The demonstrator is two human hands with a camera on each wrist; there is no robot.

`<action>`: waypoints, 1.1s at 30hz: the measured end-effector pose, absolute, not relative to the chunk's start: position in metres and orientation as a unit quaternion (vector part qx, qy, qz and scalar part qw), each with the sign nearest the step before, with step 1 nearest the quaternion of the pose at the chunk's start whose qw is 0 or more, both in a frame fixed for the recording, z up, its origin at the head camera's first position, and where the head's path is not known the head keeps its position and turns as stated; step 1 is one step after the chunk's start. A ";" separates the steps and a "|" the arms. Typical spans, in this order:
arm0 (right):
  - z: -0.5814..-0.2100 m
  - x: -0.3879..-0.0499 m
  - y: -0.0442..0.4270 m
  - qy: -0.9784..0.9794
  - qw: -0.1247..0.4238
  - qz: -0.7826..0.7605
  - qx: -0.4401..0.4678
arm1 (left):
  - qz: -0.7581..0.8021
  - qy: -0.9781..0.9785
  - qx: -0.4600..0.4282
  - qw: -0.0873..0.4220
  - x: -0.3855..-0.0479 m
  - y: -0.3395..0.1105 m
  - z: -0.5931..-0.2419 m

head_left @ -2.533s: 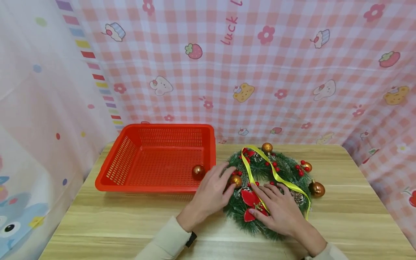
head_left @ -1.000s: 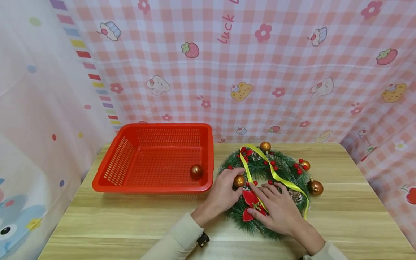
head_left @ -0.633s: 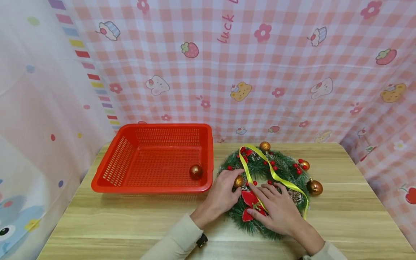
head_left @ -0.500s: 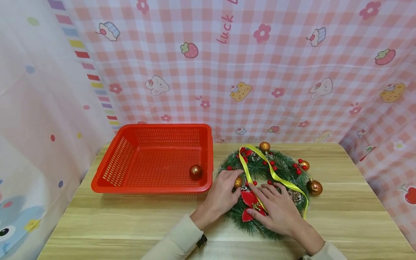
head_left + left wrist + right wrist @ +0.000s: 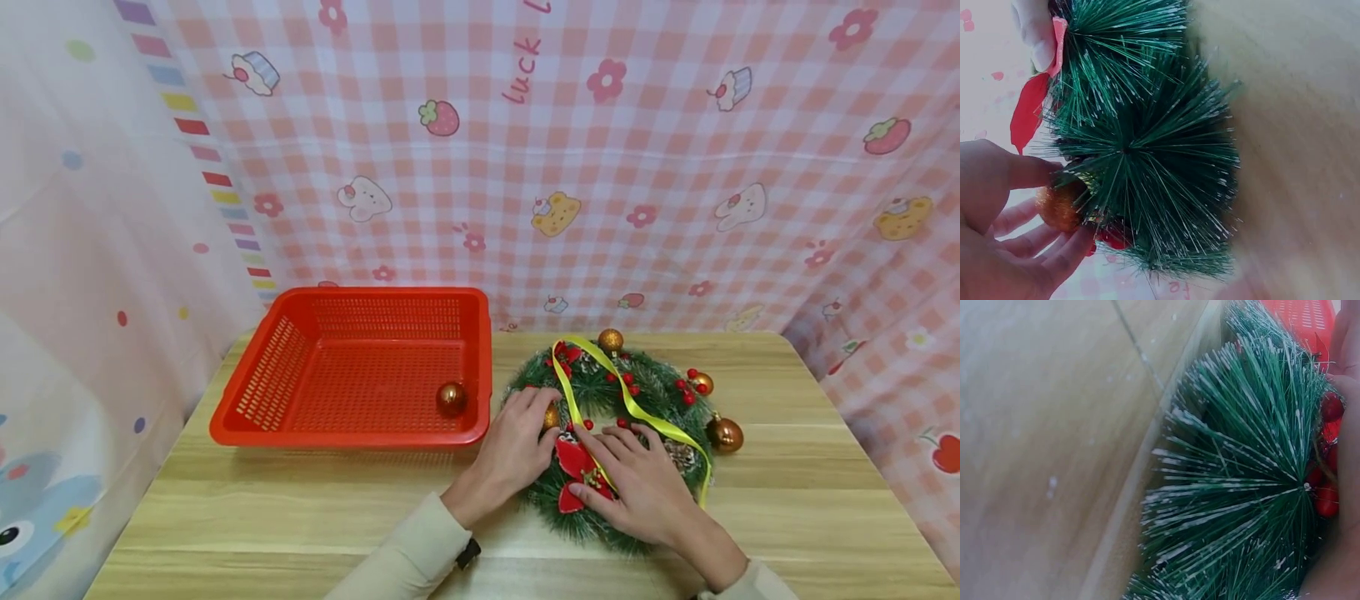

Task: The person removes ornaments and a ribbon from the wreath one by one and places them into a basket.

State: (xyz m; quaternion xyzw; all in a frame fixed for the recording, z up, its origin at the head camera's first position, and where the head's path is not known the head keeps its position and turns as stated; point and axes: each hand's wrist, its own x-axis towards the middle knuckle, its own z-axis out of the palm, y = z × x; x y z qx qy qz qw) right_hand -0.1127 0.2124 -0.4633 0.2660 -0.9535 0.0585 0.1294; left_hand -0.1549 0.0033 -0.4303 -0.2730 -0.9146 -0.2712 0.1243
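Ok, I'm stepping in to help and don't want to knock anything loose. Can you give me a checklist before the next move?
1. Left hand on the gold glitter ball: ok, thumb and fingers hold it.
2. Right hand on the wreath: ok, it rests on the near side.
3. Yellow ribbon free of the hands: not ok, one strand passes under the right hand's fingers.
4. Glitter ball's fastening: cannot tell, hidden by fingers and needles.
5. Brown ball contained: ok, inside the red basket.

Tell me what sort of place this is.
Probably a makeshift craft corner: a wooden table bearing a decorated wreath and a red basket, with pink checked cloth hung behind.
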 end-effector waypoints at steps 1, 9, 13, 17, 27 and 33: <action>-0.464 -0.113 0.212 -0.954 0.129 0.058 0.266 | -0.271 -0.916 -0.272 0.118 -0.155 0.003 -0.429; -0.464 -0.113 0.213 -0.955 0.127 0.055 0.261 | -0.384 -0.880 -0.273 0.058 -0.154 -0.004 -0.409; -0.463 -0.113 0.213 -0.955 0.124 0.055 0.262 | -0.432 -0.858 -0.275 0.042 -0.157 -0.014 -0.394; -0.463 -0.113 0.212 -0.954 0.127 0.056 0.265 | -0.463 -0.845 -0.264 0.032 -0.159 -0.026 -0.382; -0.463 -0.113 0.211 -0.953 0.129 0.059 0.267 | -0.464 -0.853 -0.228 0.067 -0.166 -0.060 -0.369; -0.463 -0.113 0.212 -0.954 0.125 0.059 0.266 | -0.454 -0.862 -0.207 0.089 -0.172 -0.087 -0.364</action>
